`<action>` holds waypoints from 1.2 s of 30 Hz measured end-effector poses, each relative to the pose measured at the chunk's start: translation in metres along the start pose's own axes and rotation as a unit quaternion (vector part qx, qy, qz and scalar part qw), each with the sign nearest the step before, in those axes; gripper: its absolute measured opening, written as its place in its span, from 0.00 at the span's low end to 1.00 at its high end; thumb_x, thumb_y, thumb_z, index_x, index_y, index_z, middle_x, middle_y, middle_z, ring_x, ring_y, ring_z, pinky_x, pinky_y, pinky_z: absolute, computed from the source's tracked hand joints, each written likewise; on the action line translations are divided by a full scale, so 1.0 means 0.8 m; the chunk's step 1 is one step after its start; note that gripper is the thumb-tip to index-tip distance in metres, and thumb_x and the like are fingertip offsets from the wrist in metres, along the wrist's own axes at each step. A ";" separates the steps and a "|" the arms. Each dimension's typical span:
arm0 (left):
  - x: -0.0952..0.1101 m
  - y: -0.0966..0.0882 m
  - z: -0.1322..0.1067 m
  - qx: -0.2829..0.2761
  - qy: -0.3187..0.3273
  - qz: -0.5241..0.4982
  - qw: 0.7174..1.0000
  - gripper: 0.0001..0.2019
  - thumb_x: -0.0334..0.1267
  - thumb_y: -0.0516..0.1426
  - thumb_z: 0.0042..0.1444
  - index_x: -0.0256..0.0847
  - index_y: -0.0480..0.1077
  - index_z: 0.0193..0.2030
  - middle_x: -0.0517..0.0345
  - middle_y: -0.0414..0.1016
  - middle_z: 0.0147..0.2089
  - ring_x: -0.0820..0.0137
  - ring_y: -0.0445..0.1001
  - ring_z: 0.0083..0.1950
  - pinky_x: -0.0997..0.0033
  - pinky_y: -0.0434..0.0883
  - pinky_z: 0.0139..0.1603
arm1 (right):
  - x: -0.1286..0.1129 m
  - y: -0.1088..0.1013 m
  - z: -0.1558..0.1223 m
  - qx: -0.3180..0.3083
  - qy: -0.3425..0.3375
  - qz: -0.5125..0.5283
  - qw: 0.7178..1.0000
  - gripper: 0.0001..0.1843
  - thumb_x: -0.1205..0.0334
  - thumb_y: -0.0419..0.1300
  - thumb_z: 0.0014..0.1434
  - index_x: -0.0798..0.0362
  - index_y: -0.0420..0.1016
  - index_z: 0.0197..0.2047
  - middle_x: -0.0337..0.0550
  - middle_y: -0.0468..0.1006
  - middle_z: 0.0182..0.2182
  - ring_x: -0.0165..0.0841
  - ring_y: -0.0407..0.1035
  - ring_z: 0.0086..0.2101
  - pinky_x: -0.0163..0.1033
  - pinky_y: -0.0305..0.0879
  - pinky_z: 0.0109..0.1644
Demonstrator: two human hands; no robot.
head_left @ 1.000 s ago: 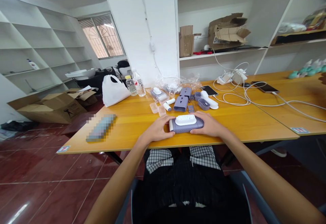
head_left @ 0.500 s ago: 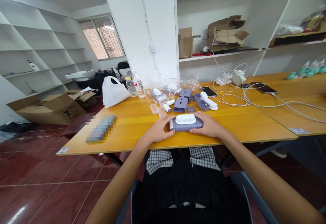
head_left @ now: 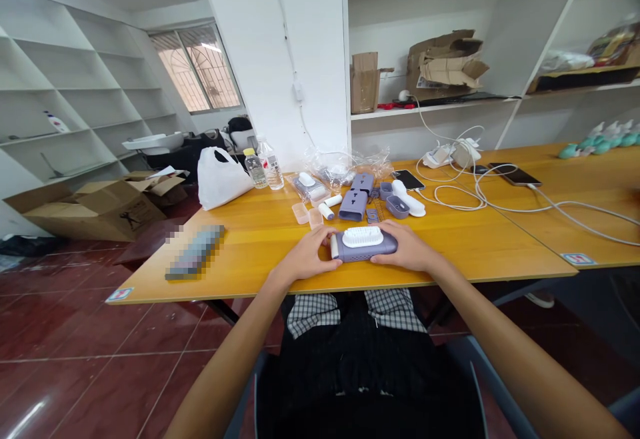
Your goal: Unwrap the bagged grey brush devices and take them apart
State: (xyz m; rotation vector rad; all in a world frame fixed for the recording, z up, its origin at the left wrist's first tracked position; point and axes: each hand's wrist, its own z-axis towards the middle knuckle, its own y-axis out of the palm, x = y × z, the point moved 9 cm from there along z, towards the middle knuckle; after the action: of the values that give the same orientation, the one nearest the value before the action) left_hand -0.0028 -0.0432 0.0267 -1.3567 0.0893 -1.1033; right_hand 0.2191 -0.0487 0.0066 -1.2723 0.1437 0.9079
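Observation:
Both of my hands hold a purple cleaning brush [head_left: 367,250] near the front edge of the table. It lies level, with an oval pad of white bristles [head_left: 363,236] facing up and a pale roller-like part at its left end. My left hand [head_left: 309,256] grips that left end, thumb at the front and fingers behind. My right hand [head_left: 406,247] is closed round the rounded right end in the same way. Just beyond stand purple plastic housings [head_left: 353,205], small purple cups [head_left: 398,208], a white handle-shaped part [head_left: 409,200], white rollers [head_left: 326,211] and clear pinkish covers [head_left: 301,212].
A white plastic bag [head_left: 220,179] and two bottles [head_left: 271,167] stand at the table's back left. A blurred-out flat object [head_left: 195,252] lies at the left. Phones [head_left: 515,174] and white cables [head_left: 480,189] spread across the right. Clear plastic wrapping [head_left: 373,159] lies at the back.
The view has shifted slightly. Both hands keep their hold on the brush, which stays in nearly the same place, with its bristles still facing up.

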 end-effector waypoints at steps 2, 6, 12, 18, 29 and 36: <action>0.005 0.000 -0.003 -0.007 0.005 0.004 1.000 0.30 0.44 0.69 0.54 0.43 0.67 0.62 0.49 0.75 0.57 0.55 0.77 0.53 0.50 0.77 0.58 | 0.000 0.001 -0.001 -0.007 0.000 0.000 1.000 0.42 0.43 0.76 0.53 0.42 0.73 0.68 0.50 0.76 0.62 0.56 0.71 0.62 0.65 0.62 0.69; 0.011 0.003 -0.007 -0.011 0.009 0.031 0.999 0.28 0.45 0.68 0.55 0.44 0.67 0.59 0.48 0.74 0.60 0.52 0.76 0.58 0.46 0.75 0.63 | 0.001 0.002 -0.002 -0.014 -0.002 0.009 1.000 0.43 0.44 0.78 0.52 0.42 0.72 0.68 0.50 0.76 0.62 0.56 0.70 0.62 0.67 0.60 0.71; 0.007 -0.004 -0.006 0.038 -0.007 0.077 0.996 0.25 0.46 0.65 0.61 0.44 0.67 0.61 0.46 0.73 0.62 0.49 0.74 0.64 0.41 0.71 0.69 | 0.003 -0.007 -0.002 0.035 0.011 0.019 0.999 0.37 0.45 0.73 0.58 0.44 0.72 0.67 0.51 0.76 0.60 0.53 0.72 0.60 0.62 0.67 0.68; 0.003 0.000 -0.008 -0.001 0.044 0.031 0.999 0.35 0.34 0.62 0.60 0.47 0.59 0.74 0.44 0.59 0.79 0.50 0.60 0.79 0.39 0.58 0.81 | 0.004 -0.006 0.000 0.034 0.002 0.009 0.999 0.35 0.45 0.73 0.58 0.42 0.72 0.66 0.49 0.77 0.60 0.53 0.73 0.60 0.63 0.67 0.68; 0.001 0.000 -0.006 -0.010 0.056 0.010 0.998 0.31 0.39 0.63 0.63 0.46 0.65 0.73 0.44 0.70 0.74 0.52 0.70 0.73 0.40 0.65 0.76 | 0.004 -0.002 0.000 0.016 -0.013 -0.008 1.000 0.39 0.43 0.74 0.55 0.45 0.73 0.67 0.51 0.77 0.63 0.54 0.72 0.61 0.63 0.64 0.69; -0.001 -0.010 -0.006 -0.022 0.036 -0.062 0.997 0.28 0.47 0.70 0.59 0.48 0.75 0.66 0.48 0.78 0.67 0.53 0.77 0.66 0.44 0.71 0.70 | 0.004 -0.001 0.001 0.008 -0.030 -0.007 0.999 0.40 0.43 0.75 0.54 0.43 0.75 0.67 0.51 0.77 0.64 0.56 0.70 0.63 0.67 0.62 0.70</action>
State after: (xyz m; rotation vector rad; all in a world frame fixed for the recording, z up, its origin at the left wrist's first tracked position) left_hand -0.0108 -0.0446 0.0316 -1.3776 0.0831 -1.2612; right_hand 0.2218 -0.0466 0.0054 -1.2280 0.0950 0.9290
